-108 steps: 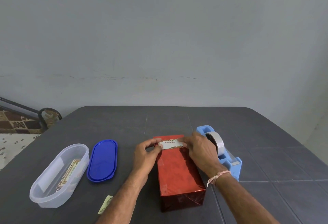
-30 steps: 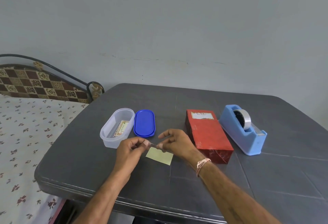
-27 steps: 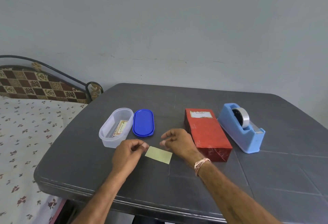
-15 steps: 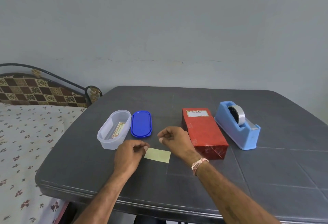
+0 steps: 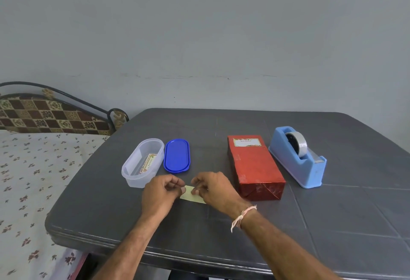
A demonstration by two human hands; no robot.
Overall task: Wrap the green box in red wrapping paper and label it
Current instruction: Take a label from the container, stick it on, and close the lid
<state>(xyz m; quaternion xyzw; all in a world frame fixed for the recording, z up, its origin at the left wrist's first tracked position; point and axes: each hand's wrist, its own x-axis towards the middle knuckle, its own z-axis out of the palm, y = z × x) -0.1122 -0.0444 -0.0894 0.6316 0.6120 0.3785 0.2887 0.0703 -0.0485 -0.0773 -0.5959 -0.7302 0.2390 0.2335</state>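
Note:
The box wrapped in red paper lies on the dark grey table, right of centre. A white label with a decorated border sticks on its far end. In front of the box, to its left, a small pale yellow paper slip lies flat. My left hand pinches the slip's left edge with curled fingers. My right hand has its curled fingertips on the slip's right part and covers much of it.
A clear oval container holding label cards stands at the left, its blue lid beside it. A light blue tape dispenser sits right of the box. A bed with floral sheet borders the table's left edge.
My hands left the label on the box and came down in front of it. Over the last second they closed in from both sides onto the yellow slip.

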